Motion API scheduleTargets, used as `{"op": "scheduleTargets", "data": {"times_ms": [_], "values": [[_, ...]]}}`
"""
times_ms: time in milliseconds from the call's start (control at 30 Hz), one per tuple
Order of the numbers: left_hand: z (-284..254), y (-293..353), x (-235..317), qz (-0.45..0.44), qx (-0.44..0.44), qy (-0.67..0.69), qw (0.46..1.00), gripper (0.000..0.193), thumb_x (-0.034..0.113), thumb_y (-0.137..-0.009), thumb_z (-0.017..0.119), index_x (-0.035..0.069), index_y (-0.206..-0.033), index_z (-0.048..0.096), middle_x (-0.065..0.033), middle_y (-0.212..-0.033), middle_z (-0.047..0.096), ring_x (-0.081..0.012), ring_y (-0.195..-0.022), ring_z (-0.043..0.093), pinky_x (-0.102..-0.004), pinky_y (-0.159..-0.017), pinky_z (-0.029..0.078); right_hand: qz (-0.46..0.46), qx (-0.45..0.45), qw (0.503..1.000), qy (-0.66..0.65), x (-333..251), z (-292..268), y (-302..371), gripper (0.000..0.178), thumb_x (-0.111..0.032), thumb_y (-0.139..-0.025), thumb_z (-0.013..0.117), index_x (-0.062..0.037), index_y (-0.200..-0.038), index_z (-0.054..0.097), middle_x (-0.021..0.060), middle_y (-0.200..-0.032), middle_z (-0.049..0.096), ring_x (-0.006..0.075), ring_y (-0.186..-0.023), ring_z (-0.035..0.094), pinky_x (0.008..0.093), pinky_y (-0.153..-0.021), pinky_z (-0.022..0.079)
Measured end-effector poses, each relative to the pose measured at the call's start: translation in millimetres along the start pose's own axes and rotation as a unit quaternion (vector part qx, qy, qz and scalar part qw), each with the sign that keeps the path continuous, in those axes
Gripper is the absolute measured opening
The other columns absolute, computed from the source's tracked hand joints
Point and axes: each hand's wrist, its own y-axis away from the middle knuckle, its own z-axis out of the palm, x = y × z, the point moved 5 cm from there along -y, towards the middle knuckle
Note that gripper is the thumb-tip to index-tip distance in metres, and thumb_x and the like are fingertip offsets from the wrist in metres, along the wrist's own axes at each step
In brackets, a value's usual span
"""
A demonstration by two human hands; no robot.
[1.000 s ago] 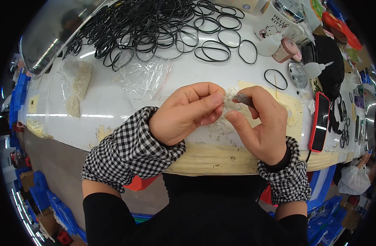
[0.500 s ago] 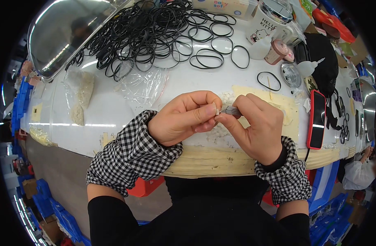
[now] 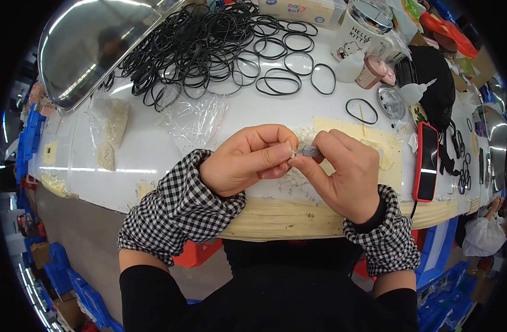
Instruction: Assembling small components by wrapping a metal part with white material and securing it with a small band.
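Left hand (image 3: 245,160): pinching a small white piece (image 3: 293,155) above the near part of the table (image 3: 145,145).
Right hand (image 3: 347,174): closed around a grey tool (image 3: 310,151), its tip at the piece.
Clear bag (image 3: 109,130): left, pale crumbs inside.
Pink cup (image 3: 369,74): far right, contents hidden.
Black bands (image 3: 190,52): heaped, far.
White mug (image 3: 348,36): far right, dark lettering, cartoon print.
Plastic box (image 3: 320,12): far middle, coloured lettering.

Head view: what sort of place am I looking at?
Probably a workshop or factory floor: a heap of thin black rings covers part of the white worktable, what look like blue crates show at lower left, and the right hand holds a small grey tool.
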Motion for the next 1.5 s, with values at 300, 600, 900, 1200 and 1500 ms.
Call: {"op": "scheduleTargets", "data": {"times_ms": [300,600,900,1200,1500], "values": [[0.2,0.9,2.4,-0.005,0.015,-0.026,1.0,0.019,0.022,-0.094,0.052,0.003,-0.091,0.05,0.0031,-0.072,0.047,-0.0037,-0.064,0.038,-0.0182,-0.058,0.032,-0.005,-0.009,1.0,0.002,0.4,1.1,1.5,0.034,-0.035,-0.078,0.07,-0.0096,-0.064,0.052,-0.0001,-0.053,0.048,0.0156,-0.042,0.048,0.028,-0.037,0.033],[0.4,0.4,2.2,-0.008,0.016,-0.022,1.0,0.019,0.022,-0.094,0.052,0.003,-0.091,0.05,0.0037,-0.072,0.047,-0.0035,-0.064,0.038,-0.018,-0.058,0.032,-0.015,0.015,1.0,-0.006,0.6,0.4,0.7,0.034,-0.034,-0.077,0.071,-0.0092,-0.064,0.052,0.0004,-0.054,0.049,0.0155,-0.042,0.048,0.0277,-0.037,0.034],[0.5,0.9,2.9,-0.009,0.019,-0.03,0.999,0.02,0.022,-0.093,0.053,0.003,-0.09,0.05,0.0035,-0.071,0.046,-0.0039,-0.063,0.037,-0.018,-0.058,0.032,-0.013,0.0,1.0,0.003,-0.3,-0.1,1.5,0.034,-0.035,-0.077,0.071,-0.0094,-0.064,0.053,0.0006,-0.054,0.048,0.0157,-0.042,0.048,0.0279,-0.037,0.034],[0.6,0.6,3.0,-0.01,0.015,-0.035,0.999,0.02,0.022,-0.093,0.053,0.003,-0.09,0.05,0.0036,-0.072,0.045,-0.0041,-0.063,0.036,-0.0183,-0.058,0.032,-0.018,0.0,1.0,0.014,-0.4,-0.8,1.8,0.034,-0.034,-0.076,0.072,-0.0096,-0.064,0.052,0.0009,-0.053,0.046,0.0163,-0.041,0.047,0.0283,-0.037,0.033],[0.2,0.9,2.9,-0.014,0.012,-0.04,0.999,0.02,0.022,-0.093,0.053,0.002,-0.09,0.051,0.0036,-0.072,0.046,-0.0037,-0.063,0.037,-0.0179,-0.058,0.032,-0.018,0.008,1.0,-0.008,0.0,-0.9,1.1,0.035,-0.034,-0.076,0.071,-0.0095,-0.063,0.051,0.0008,-0.053,0.047,0.0156,-0.041,0.047,0.0282,-0.037,0.033]]}}
